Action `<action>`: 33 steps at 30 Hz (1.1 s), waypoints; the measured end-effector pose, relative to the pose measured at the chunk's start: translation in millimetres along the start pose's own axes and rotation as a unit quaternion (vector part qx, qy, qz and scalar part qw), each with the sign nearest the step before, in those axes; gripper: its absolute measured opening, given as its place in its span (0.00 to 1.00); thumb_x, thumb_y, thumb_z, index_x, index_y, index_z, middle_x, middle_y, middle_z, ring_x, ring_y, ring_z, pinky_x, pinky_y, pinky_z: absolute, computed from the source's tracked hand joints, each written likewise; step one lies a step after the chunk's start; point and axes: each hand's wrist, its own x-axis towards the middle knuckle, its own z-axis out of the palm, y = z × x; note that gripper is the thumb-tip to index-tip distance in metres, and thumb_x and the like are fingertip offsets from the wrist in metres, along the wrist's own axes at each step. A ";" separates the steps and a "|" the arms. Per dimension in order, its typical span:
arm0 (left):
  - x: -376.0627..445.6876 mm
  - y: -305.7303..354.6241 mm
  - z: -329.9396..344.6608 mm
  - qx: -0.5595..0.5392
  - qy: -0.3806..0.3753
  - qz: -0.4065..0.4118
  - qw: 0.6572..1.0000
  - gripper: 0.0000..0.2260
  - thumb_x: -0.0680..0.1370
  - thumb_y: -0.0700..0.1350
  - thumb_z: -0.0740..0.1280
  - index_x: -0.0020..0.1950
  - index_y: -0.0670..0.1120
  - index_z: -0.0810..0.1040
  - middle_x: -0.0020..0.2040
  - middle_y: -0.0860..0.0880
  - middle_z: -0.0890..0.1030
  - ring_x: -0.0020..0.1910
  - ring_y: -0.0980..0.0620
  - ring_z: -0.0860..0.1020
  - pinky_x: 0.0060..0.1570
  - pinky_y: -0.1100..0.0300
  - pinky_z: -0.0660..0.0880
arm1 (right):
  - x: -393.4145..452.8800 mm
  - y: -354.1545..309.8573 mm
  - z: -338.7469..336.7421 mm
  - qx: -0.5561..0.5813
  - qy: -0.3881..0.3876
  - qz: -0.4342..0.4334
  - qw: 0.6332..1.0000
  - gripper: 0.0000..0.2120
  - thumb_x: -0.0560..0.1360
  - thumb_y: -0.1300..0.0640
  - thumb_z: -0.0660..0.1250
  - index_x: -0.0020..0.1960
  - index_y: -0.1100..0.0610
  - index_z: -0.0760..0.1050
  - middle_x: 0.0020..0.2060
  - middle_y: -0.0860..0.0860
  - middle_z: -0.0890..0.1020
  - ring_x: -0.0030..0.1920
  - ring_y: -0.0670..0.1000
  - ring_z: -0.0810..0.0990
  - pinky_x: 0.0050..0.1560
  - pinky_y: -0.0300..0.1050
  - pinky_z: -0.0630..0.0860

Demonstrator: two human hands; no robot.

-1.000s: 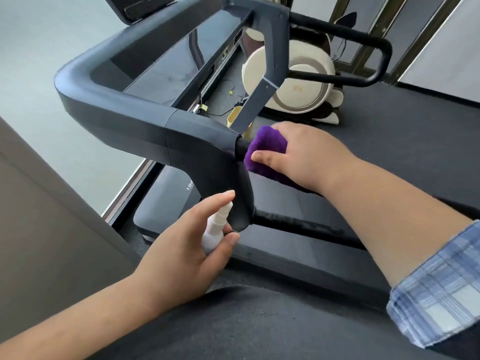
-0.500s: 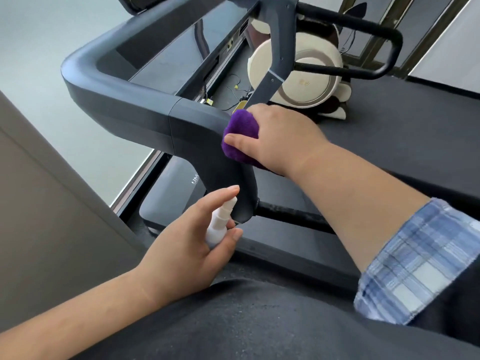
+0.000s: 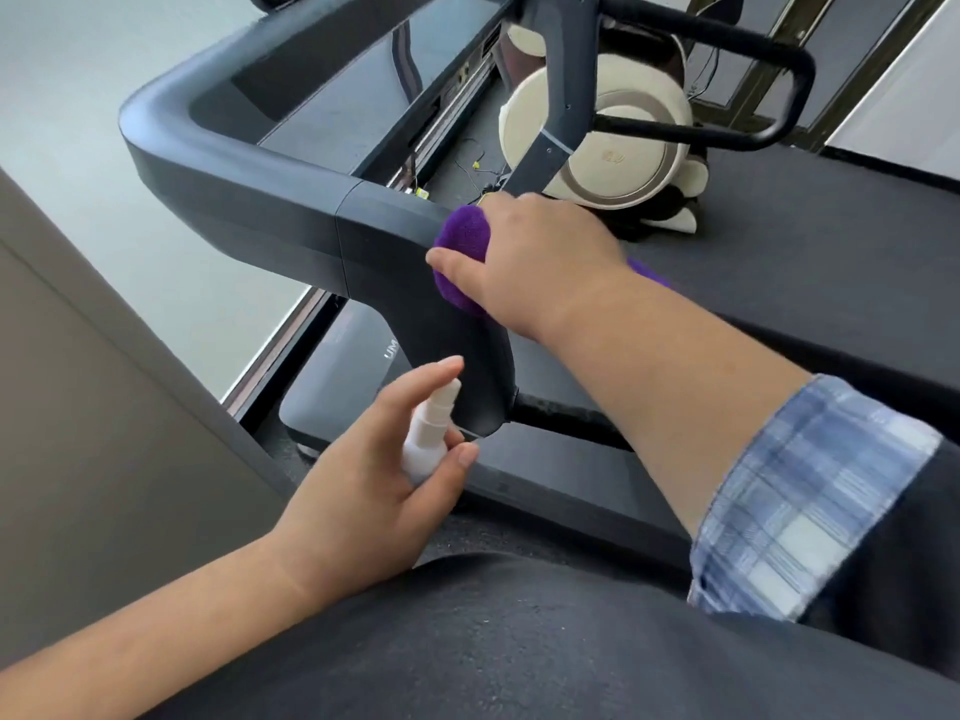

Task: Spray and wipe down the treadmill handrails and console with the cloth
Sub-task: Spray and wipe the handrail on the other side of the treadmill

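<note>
Holding the spray bottle low w/ fingers curled round it, the left hand idles while the right hand, fingers clamped on the purple cloth, presses it vs. the near handrail joint; risk: cloth bunches, missing the console beyond.

Bunched purple cloth pressed against dark treadmill handrail

open gap above belt, handrail bounding left, upright post crossing ahead
</note>
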 end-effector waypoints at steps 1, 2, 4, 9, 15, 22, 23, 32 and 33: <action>1.6 2.3 3.0 -0.005 -0.009 0.004 1.000 0.27 0.76 0.52 0.67 0.69 0.71 0.59 0.46 0.60 0.78 0.41 0.59 0.79 0.43 0.72 0.71 | -1.7 4.6 -0.1 0.016 -0.001 0.002 1.000 0.32 0.74 0.26 0.54 0.61 0.51 0.72 0.56 0.55 0.80 0.57 0.61 0.78 0.54 0.54 0.74; 2.9 3.8 5.0 -0.009 -0.016 0.008 1.000 0.26 0.76 0.53 0.66 0.70 0.70 0.59 0.46 0.60 0.78 0.41 0.59 0.78 0.43 0.72 0.71 | -6.0 14.6 -0.7 0.039 -0.006 0.005 0.999 0.30 0.74 0.27 0.54 0.60 0.49 0.73 0.55 0.53 0.80 0.57 0.59 0.78 0.54 0.53 0.75; 3.4 2.4 4.8 -0.015 -0.016 0.016 1.000 0.26 0.76 0.54 0.65 0.70 0.70 0.59 0.46 0.59 0.78 0.41 0.58 0.78 0.43 0.72 0.71 | -17.2 40.0 -3.5 0.091 -0.016 0.020 0.996 0.26 0.74 0.28 0.56 0.58 0.46 0.74 0.53 0.50 0.81 0.55 0.56 0.79 0.52 0.51 0.74; -3.3 -12.6 0.1 -0.018 0.001 -0.003 1.000 0.26 0.76 0.54 0.67 0.69 0.71 0.60 0.46 0.56 0.78 0.40 0.55 0.79 0.42 0.70 0.72 | -30.6 63.2 -9.9 0.128 -0.022 0.042 0.991 0.22 0.77 0.32 0.57 0.55 0.48 0.76 0.47 0.47 0.81 0.48 0.53 0.77 0.46 0.47 0.70; 1.5 -9.0 6.5 -0.013 -0.032 0.001 0.999 0.26 0.75 0.56 0.65 0.69 0.73 0.59 0.45 0.60 0.78 0.42 0.56 0.79 0.45 0.63 0.74 | 3.1 18.4 -5.9 0.107 -0.033 0.004 0.994 0.21 0.77 0.31 0.57 0.51 0.47 0.72 0.43 0.46 0.75 0.45 0.52 0.72 0.46 0.47 0.67; 8.1 -8.8 11.0 -0.008 -0.051 0.030 0.998 0.27 0.76 0.54 0.65 0.70 0.71 0.59 0.46 0.60 0.77 0.43 0.59 0.79 0.45 0.71 0.72 | -22.3 58.0 -5.7 0.143 -0.032 0.068 0.987 0.25 0.76 0.29 0.55 0.53 0.49 0.75 0.46 0.48 0.81 0.49 0.54 0.78 0.50 0.52 0.74; 7.9 -10.4 10.1 -0.010 -0.053 0.029 0.998 0.27 0.76 0.54 0.65 0.70 0.71 0.59 0.46 0.60 0.78 0.43 0.59 0.79 0.44 0.72 0.72 | -25.4 61.4 -6.2 0.143 -0.031 0.075 0.986 0.25 0.77 0.29 0.54 0.52 0.49 0.75 0.45 0.49 0.81 0.49 0.54 0.78 0.49 0.51 0.73; 15.4 -2.2 29.3 -0.034 -0.079 0.072 0.994 0.27 0.75 0.51 0.67 0.70 0.69 0.61 0.46 0.59 0.78 0.38 0.57 0.79 0.40 0.63 0.75 | 7.6 8.7 -3.1 0.077 -0.020 0.047 0.996 0.22 0.78 0.30 0.51 0.49 0.48 0.67 0.45 0.48 0.73 0.46 0.55 0.71 0.46 0.50 0.71; 17.8 -0.5 32.4 -0.031 -0.080 0.079 0.993 0.27 0.75 0.51 0.67 0.70 0.69 0.61 0.47 0.59 0.78 0.39 0.56 0.79 0.41 0.63 0.75 | 3.8 13.9 -1.7 0.086 -0.016 0.050 0.995 0.23 0.77 0.29 0.51 0.49 0.48 0.67 0.45 0.48 0.73 0.47 0.55 0.72 0.45 0.50 0.70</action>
